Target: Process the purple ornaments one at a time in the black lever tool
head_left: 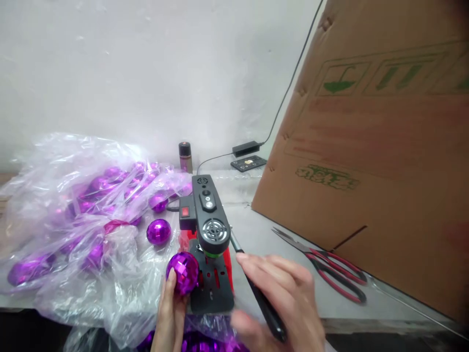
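My left hand (170,313) holds a purple mirrored ball (182,273) against the left side of a small black and red machine (207,230) standing on a black base plate (212,293). My right hand (282,298) grips the black handle of the machine's lever (262,298), whose metal rod runs up to the machine's head. A loose smooth purple ball (159,231) lies on the table just left of the machine.
A clear plastic bag (73,210) full of purple balls spreads over the left of the table. Red-handled scissors (330,269) lie to the right. A large cardboard box (377,146) leans at right. A small bottle (185,156), power adapter (246,148) and cable sit by the wall.
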Available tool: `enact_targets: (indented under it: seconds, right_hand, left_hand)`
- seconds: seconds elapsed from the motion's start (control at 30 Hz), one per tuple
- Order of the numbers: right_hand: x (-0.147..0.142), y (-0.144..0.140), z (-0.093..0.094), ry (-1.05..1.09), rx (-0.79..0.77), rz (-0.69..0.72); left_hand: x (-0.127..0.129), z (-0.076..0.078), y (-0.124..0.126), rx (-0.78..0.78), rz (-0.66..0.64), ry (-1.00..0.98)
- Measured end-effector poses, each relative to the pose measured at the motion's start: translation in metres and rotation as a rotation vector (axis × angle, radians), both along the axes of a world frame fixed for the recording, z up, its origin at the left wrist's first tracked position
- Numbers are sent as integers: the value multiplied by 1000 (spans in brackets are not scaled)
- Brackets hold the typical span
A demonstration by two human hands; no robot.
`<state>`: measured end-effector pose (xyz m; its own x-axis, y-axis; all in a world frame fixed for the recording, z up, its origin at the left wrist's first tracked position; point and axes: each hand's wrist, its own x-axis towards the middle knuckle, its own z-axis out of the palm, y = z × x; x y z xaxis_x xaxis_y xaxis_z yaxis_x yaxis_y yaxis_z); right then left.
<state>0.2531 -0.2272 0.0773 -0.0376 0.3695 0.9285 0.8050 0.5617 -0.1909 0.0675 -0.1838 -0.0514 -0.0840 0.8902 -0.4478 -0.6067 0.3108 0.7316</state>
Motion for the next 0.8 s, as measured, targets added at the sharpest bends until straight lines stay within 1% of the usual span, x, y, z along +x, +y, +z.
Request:
enact_targets:
  seconds: [0.1,0.23,0.3,0.4,0.43,0.53,0.6,0.7,0.8]
  right_hand:
    - [-4,9,17,-50,25,34]
    - [-1,11,24,-80,-9,56]
    - [-3,12,27,-49,-17,70]
    - [-11,14,33,39,-3,94]
    - [-14,15,35,67,-1,96]
    - [-19,15,37,116,-31,95]
    - [-19,13,37,126,-57,97]
    - [-20,11,36,146,-71,99]
    - [-23,8,36,175,-81,79]
  left_hand:
    - [6,-1,2,24,8,134]
    - [5,-3,4,102,-5,364]
    - [3,-4,7,146,-45,436]
    - [6,-6,7,189,-111,514]
    - [9,-5,6,210,-104,546]
    - [20,-2,-2,278,-26,612]
    - [26,1,-5,282,6,625]
    - [29,2,-5,252,1,638]
    - [29,-1,-3,283,-49,668]
